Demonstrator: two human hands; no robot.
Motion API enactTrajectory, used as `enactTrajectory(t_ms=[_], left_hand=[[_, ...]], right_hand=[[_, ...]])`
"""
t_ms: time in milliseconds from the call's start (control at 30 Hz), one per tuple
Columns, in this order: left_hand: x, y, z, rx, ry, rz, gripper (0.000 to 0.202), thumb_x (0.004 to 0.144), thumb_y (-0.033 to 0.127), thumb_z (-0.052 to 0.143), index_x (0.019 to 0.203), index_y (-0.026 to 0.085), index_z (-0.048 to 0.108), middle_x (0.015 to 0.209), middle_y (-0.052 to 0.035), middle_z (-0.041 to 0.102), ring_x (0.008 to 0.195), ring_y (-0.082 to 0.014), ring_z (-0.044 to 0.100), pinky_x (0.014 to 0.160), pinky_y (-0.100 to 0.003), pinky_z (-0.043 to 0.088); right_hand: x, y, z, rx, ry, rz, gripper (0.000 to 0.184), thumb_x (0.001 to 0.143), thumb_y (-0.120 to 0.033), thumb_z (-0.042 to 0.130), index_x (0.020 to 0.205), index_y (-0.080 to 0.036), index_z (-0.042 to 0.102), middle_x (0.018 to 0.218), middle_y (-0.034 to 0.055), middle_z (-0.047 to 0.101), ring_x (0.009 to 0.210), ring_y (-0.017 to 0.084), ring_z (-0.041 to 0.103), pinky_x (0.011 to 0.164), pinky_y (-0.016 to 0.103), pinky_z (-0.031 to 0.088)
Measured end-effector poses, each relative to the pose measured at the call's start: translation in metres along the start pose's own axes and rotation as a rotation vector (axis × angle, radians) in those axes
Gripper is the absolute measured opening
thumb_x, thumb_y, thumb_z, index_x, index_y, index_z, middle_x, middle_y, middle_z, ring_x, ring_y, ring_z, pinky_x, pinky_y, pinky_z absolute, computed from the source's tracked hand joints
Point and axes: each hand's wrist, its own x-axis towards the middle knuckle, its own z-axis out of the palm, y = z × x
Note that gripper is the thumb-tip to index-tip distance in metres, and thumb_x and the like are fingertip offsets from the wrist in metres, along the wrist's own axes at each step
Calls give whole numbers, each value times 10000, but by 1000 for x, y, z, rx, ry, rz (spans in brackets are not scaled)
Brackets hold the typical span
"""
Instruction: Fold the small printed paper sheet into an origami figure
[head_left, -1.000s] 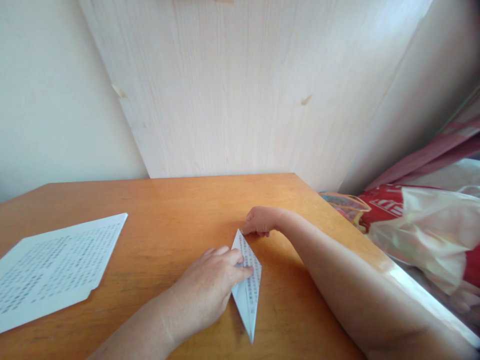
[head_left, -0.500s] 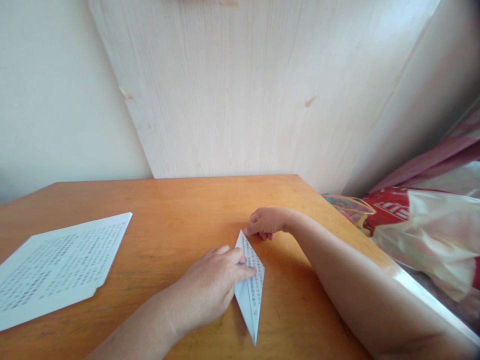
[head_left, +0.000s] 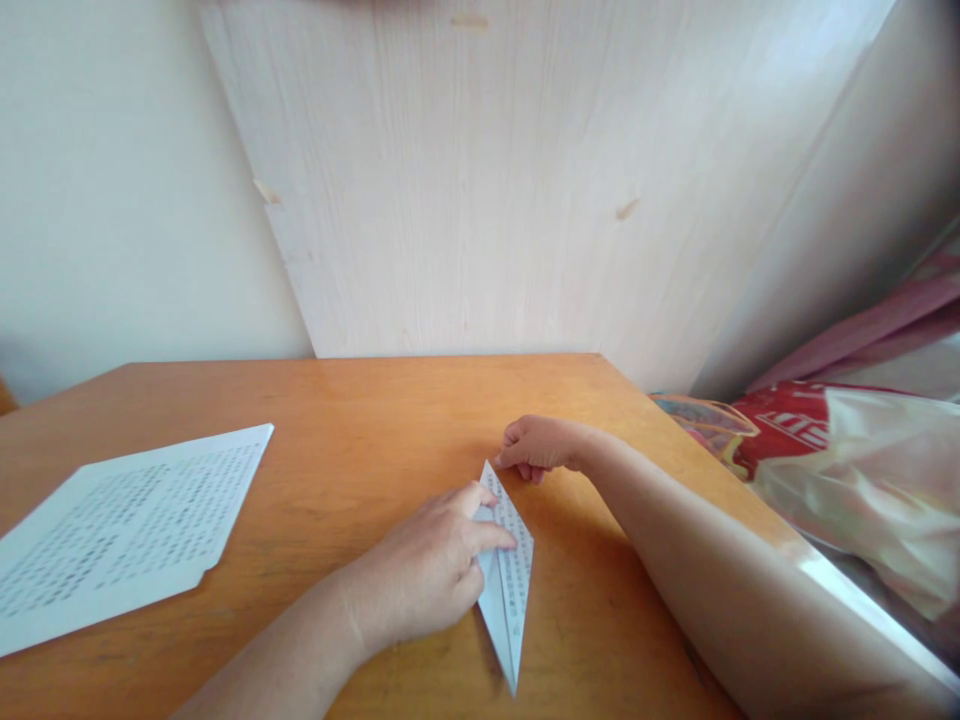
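Note:
A white sheet with printed characters, folded into a narrow kite shape, is the folded paper (head_left: 510,590) lying on the table with one point toward me. My left hand (head_left: 442,555) rests on its left half, fingers spread and pressing on the paper near the middle crease. At the far point of the paper is my right hand (head_left: 536,447), its fingers curled closed and a fingertip right beside the tip. What lies inside those curled fingers is hidden.
The wooden table (head_left: 360,410) reaches back to a pale wood-grain board (head_left: 465,200) by the wall. Printed sheets (head_left: 142,530) lie at the left. Beyond the table's right edge are a red bag (head_left: 787,420) and a whitish plastic bag (head_left: 892,480).
My left hand has shifted slightly on the folded paper, its fingers spread a little wider. My right hand stays by the far tip. The whole view has moved slightly.

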Motion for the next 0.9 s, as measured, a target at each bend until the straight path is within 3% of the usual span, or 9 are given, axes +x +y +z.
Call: enactTrajectory(t_ms=[67,233,467,700,900], left_hand=[[0,-1,-1,-14,-3,-14,589,746,5,501,1204,312,708,1362,-48,530,1330,-260,455,1124,-416,388],[0,1,-6,-13,-37,-54,569,754,46,510,1176,374,706,1227,-21,585,1230,-241,508,1082,-412,418],[1,-2,-4,21,-29,-61,555,746,74,514,1172,386,687,1294,-18,558,1323,-261,445,1116,-462,370],[3,-2,-5,82,-44,-106,605,738,132,539,1304,338,604,1400,-31,534,1288,-282,466,1109,-487,376],[4,-3,-4,102,-76,-130,621,758,176,540,1365,304,566,1501,-31,476,1333,-286,428,1141,-477,354]], right_hand=[[3,1,1,5,29,-16,212,799,-270,643,630,-190,543,574,-3,616,521,128,582,470,216,396],[5,5,2,-3,76,-74,178,776,-276,670,674,-192,550,614,-17,600,574,121,569,529,210,447],[3,6,-2,-99,-5,-133,251,744,-407,721,713,-183,610,626,-33,591,571,108,504,513,207,382],[5,0,-2,-219,61,-115,223,695,-363,744,705,-182,614,605,-46,546,585,114,459,493,227,298],[5,0,-1,-178,24,-95,204,736,-342,699,673,-184,587,579,-42,538,559,112,469,499,227,334]])
